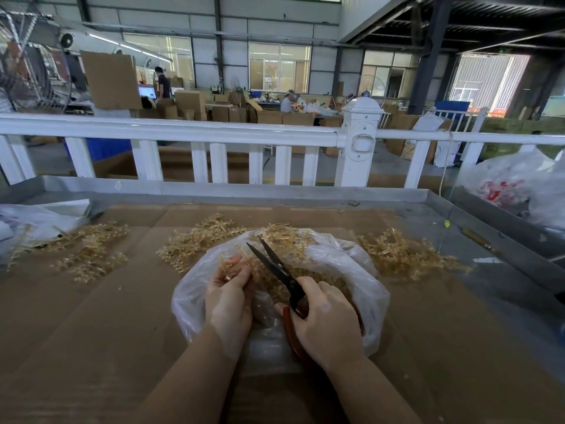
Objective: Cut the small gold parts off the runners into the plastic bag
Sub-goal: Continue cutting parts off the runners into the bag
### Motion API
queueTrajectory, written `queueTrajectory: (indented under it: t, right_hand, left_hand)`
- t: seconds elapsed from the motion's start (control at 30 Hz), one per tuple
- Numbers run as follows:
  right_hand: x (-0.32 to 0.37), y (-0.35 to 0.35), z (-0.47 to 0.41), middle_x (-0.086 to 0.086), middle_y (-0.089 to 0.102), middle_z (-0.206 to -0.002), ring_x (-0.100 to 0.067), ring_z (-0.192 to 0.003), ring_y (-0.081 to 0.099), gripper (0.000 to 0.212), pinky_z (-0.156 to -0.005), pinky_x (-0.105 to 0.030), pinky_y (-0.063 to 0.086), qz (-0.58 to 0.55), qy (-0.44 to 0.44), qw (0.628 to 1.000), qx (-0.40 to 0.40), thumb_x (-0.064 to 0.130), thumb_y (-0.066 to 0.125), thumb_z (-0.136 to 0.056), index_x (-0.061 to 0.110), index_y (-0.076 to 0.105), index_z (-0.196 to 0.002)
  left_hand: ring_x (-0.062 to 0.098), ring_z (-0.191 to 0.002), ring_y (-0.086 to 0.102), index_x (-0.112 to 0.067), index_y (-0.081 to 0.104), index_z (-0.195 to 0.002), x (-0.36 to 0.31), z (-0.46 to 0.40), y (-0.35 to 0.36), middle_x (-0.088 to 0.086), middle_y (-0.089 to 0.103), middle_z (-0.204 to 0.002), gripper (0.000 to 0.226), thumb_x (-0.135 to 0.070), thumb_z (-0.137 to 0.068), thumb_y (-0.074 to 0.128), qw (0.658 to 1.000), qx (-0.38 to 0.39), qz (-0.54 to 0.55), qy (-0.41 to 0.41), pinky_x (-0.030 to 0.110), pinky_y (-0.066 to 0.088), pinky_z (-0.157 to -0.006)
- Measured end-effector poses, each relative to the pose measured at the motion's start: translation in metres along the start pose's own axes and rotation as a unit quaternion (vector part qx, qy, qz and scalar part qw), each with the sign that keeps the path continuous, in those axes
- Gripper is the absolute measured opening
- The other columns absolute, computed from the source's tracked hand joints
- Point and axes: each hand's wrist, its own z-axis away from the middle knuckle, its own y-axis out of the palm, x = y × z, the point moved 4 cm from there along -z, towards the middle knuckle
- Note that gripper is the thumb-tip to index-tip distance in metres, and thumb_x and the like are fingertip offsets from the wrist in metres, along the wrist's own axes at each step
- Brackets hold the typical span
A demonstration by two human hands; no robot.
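3 loose heaps of gold runners lie on the cardboard sheet [91,316] that covers the metal tray table [428,198]: the left heap [82,252] near the left edge, the middle heap [198,240] just beyond the bag, the right heap [406,255] toward the right rim. The table's raised rim runs along the far side and down the right side, and a white railing [183,130] stands right behind the far rim. Bare cardboard stretches wide on the near left and near right of the arms.

The plastic bag [345,264] sits open at the centre, its mouth spread, with cut gold parts [333,281] heaped inside and more runners at its far lip. A crumpled clear sheet [33,218] lies at the far left, touching the left heap, and another bag with red print [513,185] rests beyond the right rim.

Over the bag's mouth, the left hand [227,292] pinches 1 runner [232,263] with curled fingers. The right hand [327,319] grips the orange handles of the scissors [275,264], whose dark blades stand slightly apart, tips pointing away, just beside the held runner. 1 small yellow piece [447,223] lies on bare metal near the right rim.
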Motion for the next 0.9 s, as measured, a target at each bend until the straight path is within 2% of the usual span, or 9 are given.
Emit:
queueTrajectory:
  t: [0.07, 0.13, 0.23, 0.37, 0.47, 0.6, 0.67, 0.7, 0.9]
  right_hand:
    - [0.0001, -0.0013, -0.0001, 0.004, 0.067, -0.092, -0.015, -0.087, 0.061, 0.038, -0.076, -0.025, 0.050, 0.001, 0.003, 1.000, -0.008, 0.048, 0.065, -0.083, 0.020, 0.064, -0.110]
    - [0.0005, -0.0021, -0.0002, 0.003, 0.067, -0.090, -0.016, -0.086, 0.061, 0.038, -0.075, -0.025, 0.049, 0.000, 0.007, 1.000, -0.011, 0.048, 0.066, -0.083, 0.020, 0.064, -0.109]
    - [-0.0004, -0.0011, 0.0000, 0.003, 0.066, -0.094, -0.015, -0.090, 0.060, 0.042, -0.076, -0.025, 0.048, 0.003, 0.012, 1.000, -0.006, 0.051, 0.064, -0.084, 0.021, 0.062, -0.112]
    - [-0.0010, 0.0011, -0.0002, 0.002, 0.066, -0.099, -0.017, -0.095, 0.058, 0.043, -0.080, -0.027, 0.048, 0.006, 0.020, 1.000, 0.009, 0.051, 0.060, -0.086, 0.022, 0.060, -0.118]
    - [-0.0011, 0.0020, -0.0005, 0.002, 0.066, -0.097, -0.018, -0.094, 0.059, 0.041, -0.079, -0.027, 0.048, 0.012, 0.020, 1.000, 0.011, 0.049, 0.062, -0.086, 0.021, 0.061, -0.117]
    - [-0.0018, 0.0022, -0.0006, 0.001, 0.067, -0.090, -0.019, -0.087, 0.061, 0.039, -0.073, -0.029, 0.050, 0.014, 0.022, 1.000, -0.003, 0.045, 0.069, -0.082, 0.019, 0.065, -0.109]
    - [-0.0018, 0.0020, -0.0003, 0.002, 0.067, -0.091, -0.018, -0.088, 0.061, 0.039, -0.074, -0.027, 0.049, 0.015, 0.023, 1.000, -0.004, 0.046, 0.069, -0.082, 0.019, 0.065, -0.110]
    - [-0.0021, 0.0022, -0.0002, 0.003, 0.067, -0.093, -0.017, -0.089, 0.061, 0.040, -0.075, -0.026, 0.049, 0.014, 0.025, 1.000, -0.001, 0.047, 0.067, -0.083, 0.020, 0.064, -0.112]
    - [-0.0015, 0.0019, -0.0018, 0.004, 0.066, -0.098, -0.016, -0.094, 0.059, 0.041, -0.078, -0.025, 0.048, 0.016, 0.029, 0.999, 0.009, 0.049, 0.062, -0.085, 0.023, 0.060, -0.116]
  left_hand:
    - [0.018, -0.080, 0.063, -0.004, 0.058, -0.120, -0.0004, 0.0003, 0.0005, 0.010, 0.064, -0.092, 0.032, 0.010, -0.092, 0.050, 1.000, 0.006, 0.003, 0.001, 0.028, 0.056, -0.075]
    - [0.019, -0.082, 0.064, -0.005, 0.058, -0.122, -0.0001, 0.0010, 0.0020, 0.011, 0.065, -0.093, 0.035, 0.011, -0.092, 0.048, 0.999, 0.031, -0.020, 0.004, 0.029, 0.055, -0.078]
    - [0.028, -0.093, 0.067, -0.003, 0.059, -0.122, 0.0016, 0.0031, 0.0038, 0.020, 0.067, -0.104, 0.038, 0.014, -0.091, 0.046, 0.995, 0.075, -0.062, 0.000, 0.037, 0.055, -0.082]
    - [0.031, -0.085, 0.069, 0.000, 0.062, -0.114, 0.0035, 0.0012, 0.0009, 0.024, 0.068, -0.101, 0.034, 0.014, -0.088, 0.046, 0.991, 0.099, -0.084, -0.035, 0.037, 0.058, -0.069]
    - [0.026, -0.082, 0.069, 0.000, 0.064, -0.109, 0.0026, 0.0007, 0.0012, 0.021, 0.067, -0.099, 0.024, 0.005, -0.090, 0.050, 0.989, 0.123, -0.075, -0.035, 0.033, 0.057, -0.070]
    - [0.027, -0.094, 0.069, 0.002, 0.064, -0.107, 0.0029, -0.0011, 0.0011, 0.020, 0.070, -0.101, 0.021, -0.009, -0.090, 0.061, 0.989, 0.132, -0.065, -0.034, 0.029, 0.059, -0.074]
    - [0.022, -0.081, 0.069, -0.002, 0.064, -0.093, 0.0034, -0.0033, 0.0002, 0.016, 0.070, -0.089, 0.005, -0.002, -0.089, 0.060, 0.990, 0.118, -0.066, -0.037, 0.026, 0.059, -0.067]
    - [0.020, -0.075, 0.067, -0.003, 0.063, -0.087, 0.0032, -0.0037, -0.0001, 0.013, 0.067, -0.084, 0.007, 0.002, -0.089, 0.058, 0.991, 0.113, -0.068, -0.032, 0.024, 0.059, -0.065]
    - [0.012, -0.058, 0.067, -0.003, 0.063, -0.087, 0.0006, -0.0010, 0.0023, 0.006, 0.068, -0.064, 0.018, 0.008, -0.091, 0.050, 0.989, 0.124, -0.078, -0.017, 0.019, 0.053, -0.051]
